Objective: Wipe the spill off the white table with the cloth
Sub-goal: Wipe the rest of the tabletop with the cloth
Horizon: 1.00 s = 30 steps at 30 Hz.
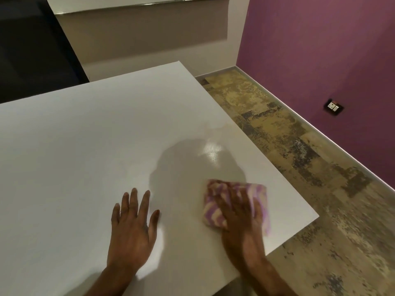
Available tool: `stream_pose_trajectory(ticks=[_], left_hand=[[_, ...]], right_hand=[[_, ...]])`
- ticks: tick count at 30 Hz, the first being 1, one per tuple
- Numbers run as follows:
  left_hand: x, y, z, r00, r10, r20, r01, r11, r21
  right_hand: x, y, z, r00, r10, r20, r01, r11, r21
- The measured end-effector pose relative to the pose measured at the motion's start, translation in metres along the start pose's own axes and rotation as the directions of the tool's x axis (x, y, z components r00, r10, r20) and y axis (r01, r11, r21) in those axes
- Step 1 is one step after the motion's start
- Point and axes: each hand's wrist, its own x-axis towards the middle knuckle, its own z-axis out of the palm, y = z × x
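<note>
The right hand (241,218) presses its grip flat on the striped cloth (236,202) on the white counter (85,146); the wet spill (198,163) lies just beyond the fingers. The left hand (132,229) rests spread open beside it.

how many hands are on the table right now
2. The left hand lies flat on the bare table; the right hand presses the cloth near the table's right edge, at the spill.

On the table (74,146), the cloth (235,201) lies near the right edge, close to the near right corner, under the right hand (243,223). The left hand (132,227) rests flat to its left. The spill (198,163), seemingly a thin film, spreads just behind the cloth.
</note>
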Motion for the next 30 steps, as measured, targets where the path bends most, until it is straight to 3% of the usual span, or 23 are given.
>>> stream_pose_trajectory(ticks=[4,7,11,14,17,21,25,30], left_hand=[[0.003,-0.002,0.002,1.0,0.004,-0.003,-0.004,1.0,-0.022],[0.008,-0.003,0.006,1.0,0.003,-0.023,-0.005,0.999,-0.054],[0.04,0.002,0.002,0.995,-0.044,-0.089,0.032,0.991,-0.132],[0.076,0.009,-0.007,0.991,-0.055,-0.125,0.036,0.987,-0.154],[0.109,0.015,-0.009,0.992,-0.033,-0.12,0.017,0.991,-0.132],[0.13,0.017,-0.005,0.997,-0.018,-0.074,0.011,0.996,-0.094],[0.131,0.016,-0.001,0.996,-0.007,-0.091,0.002,0.998,-0.055],[0.131,0.018,-0.001,0.994,-0.007,-0.111,0.002,0.999,-0.047]], right_hand=[[0.071,0.027,-0.008,0.955,0.297,-0.004,-0.296,0.951,-0.086],[0.129,0.013,0.011,0.942,0.335,-0.015,-0.335,0.938,-0.085],[0.162,-0.024,0.029,0.984,0.172,0.034,-0.166,0.976,-0.14],[0.131,-0.031,0.028,0.997,-0.054,0.055,0.06,0.992,-0.11],[0.094,-0.001,0.021,0.99,-0.122,0.064,0.128,0.988,-0.086],[0.116,0.047,0.003,0.997,0.074,0.015,-0.073,0.995,-0.072],[0.193,0.058,0.009,0.959,0.278,-0.05,-0.281,0.957,-0.065],[0.262,0.034,0.033,0.954,0.298,-0.025,-0.299,0.953,-0.05]])
